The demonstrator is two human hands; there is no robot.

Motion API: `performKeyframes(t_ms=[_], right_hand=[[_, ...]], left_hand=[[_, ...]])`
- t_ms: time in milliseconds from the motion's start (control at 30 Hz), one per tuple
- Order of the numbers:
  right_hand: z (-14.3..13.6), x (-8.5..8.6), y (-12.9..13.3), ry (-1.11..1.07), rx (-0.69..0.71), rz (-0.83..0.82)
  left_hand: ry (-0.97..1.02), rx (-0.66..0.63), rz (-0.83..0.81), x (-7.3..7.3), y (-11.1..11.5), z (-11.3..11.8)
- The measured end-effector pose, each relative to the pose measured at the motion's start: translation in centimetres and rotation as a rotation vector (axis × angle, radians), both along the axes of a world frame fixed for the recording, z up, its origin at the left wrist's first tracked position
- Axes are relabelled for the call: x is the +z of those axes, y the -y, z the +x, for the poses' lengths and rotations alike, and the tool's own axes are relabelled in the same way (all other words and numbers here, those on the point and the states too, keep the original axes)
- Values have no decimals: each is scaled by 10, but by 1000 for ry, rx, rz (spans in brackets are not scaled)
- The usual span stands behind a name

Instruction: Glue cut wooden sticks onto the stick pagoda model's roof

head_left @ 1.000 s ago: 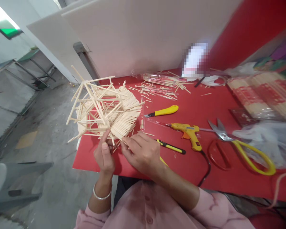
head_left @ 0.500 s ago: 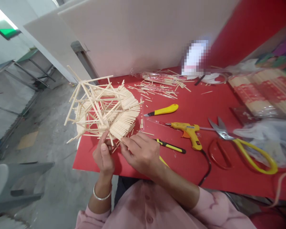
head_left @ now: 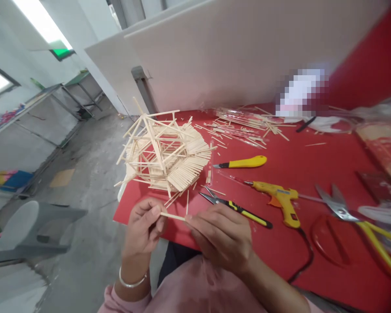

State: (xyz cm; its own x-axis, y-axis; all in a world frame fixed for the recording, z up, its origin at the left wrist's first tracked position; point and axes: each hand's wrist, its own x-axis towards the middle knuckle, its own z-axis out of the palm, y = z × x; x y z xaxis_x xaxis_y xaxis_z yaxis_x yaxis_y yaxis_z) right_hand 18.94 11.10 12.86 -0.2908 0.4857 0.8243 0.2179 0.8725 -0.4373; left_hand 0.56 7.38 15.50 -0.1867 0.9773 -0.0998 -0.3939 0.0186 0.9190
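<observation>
A thin wooden stick [head_left: 173,216] spans the gap between my two hands, just over the table's front edge. Thumb and fingers of my left hand [head_left: 146,224] pinch its left end. At the other end, the fingertips of my right hand [head_left: 223,234] close on it. Just beyond them stands a model built of wooden sticks [head_left: 159,152], with an open frame of beams on top and rows of sticks laid side by side around it. Neither hand touches the model. A few loose sticks [head_left: 187,202] lie in front of it.
On the red table [head_left: 234,182] lie a yellow-handled knife [head_left: 247,162], a black-and-yellow cutter [head_left: 250,216], a yellow glue gun [head_left: 280,200] with its cord, and large scissors [head_left: 342,213]. Loose sticks in plastic [head_left: 237,124] lie at the back. A white panel [head_left: 215,65] rises behind.
Both hands have drawn back from the model toward my body and now hold a stick between them. The view has swung left, so the table's things sit farther right.
</observation>
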Motion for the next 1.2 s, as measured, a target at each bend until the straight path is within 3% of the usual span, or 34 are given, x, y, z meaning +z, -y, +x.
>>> performKeyframes(t_ms=[100,300,533,767,933,1000,1100,1200], right_hand=[[0,1,5,-36,36,-46],[-2,-10,15,39,-80,-69],[4,-14,14,118,-47,-25],[4,-8,15,129,-31,60],[5,-1,13,95,-136,86],[3,-2,6,84,-219,60],[-4,-5,-6,76,-297,26],[-14,-6,-18,149,-324,25]], left_hand=[[70,-101,-18,-3,5,-2],[-168,111,6,-10,14,5],[-313,99,-15,-15,29,-11],[-432,102,28,-13,28,-10],[-968,-176,163,-17,22,-18],[-1055,-216,273,-18,20,-24],[-1051,58,345,-16,13,-31],[-1027,300,284,-13,3,-33]])
